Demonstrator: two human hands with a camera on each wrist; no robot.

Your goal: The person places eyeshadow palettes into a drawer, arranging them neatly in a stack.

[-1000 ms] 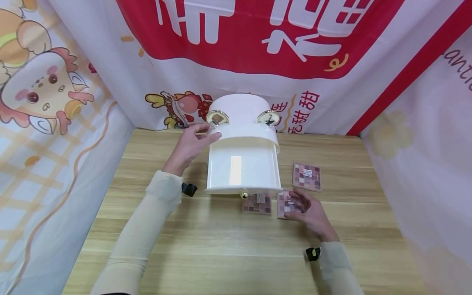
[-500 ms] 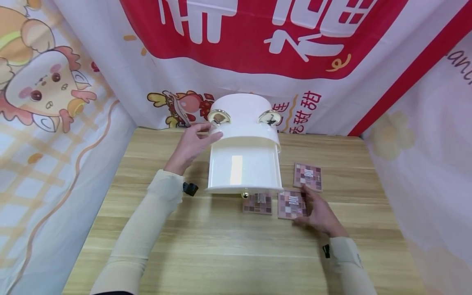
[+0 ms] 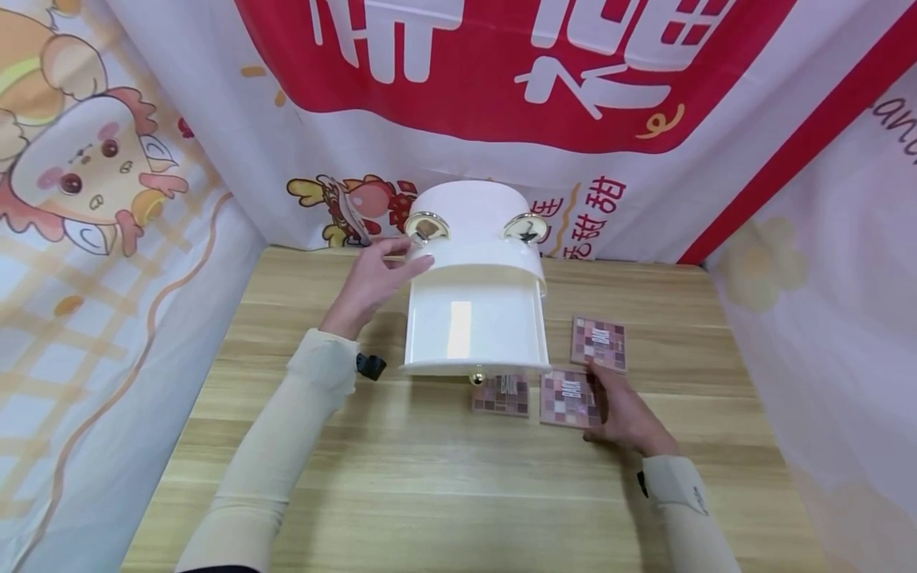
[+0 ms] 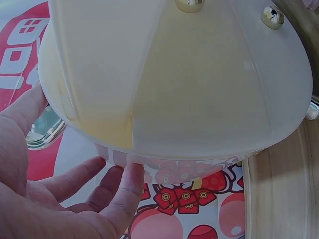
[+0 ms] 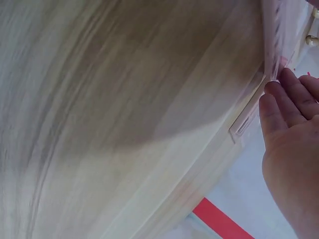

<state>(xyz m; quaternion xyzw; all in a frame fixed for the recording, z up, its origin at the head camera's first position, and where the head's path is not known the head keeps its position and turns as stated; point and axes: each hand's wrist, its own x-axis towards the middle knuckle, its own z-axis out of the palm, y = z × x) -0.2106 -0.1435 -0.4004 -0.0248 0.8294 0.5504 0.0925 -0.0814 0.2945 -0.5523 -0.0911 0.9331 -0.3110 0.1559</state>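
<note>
On the table stands a white storage box (image 3: 469, 211) with two gold-rimmed, eye-like rounds, its white drawer (image 3: 494, 330) pulled out. A gold knob (image 3: 478, 379) sits on the drawer front. My left hand (image 3: 368, 282) rests on the box's left side, thumb toward the front and fingertips against the wall. My right hand (image 3: 630, 418) holds the middle eyeshadow palette (image 3: 562, 398) by its right end, thumb at the near edge and fingers at the far edge. In the right wrist view, the fingers (image 5: 294, 97) meet the palette's thin edge.
Another palette (image 3: 598, 342) lies just behind the held one. A third palette (image 3: 501, 398) is partly covered by the drawer front. Printed cloth (image 3: 458, 103) hangs behind and along both sides of the wooden table (image 3: 401, 485).
My right hand has slid right from over the middle palette to its right end, uncovering the lettering. The left hand and drawer stay put.
</note>
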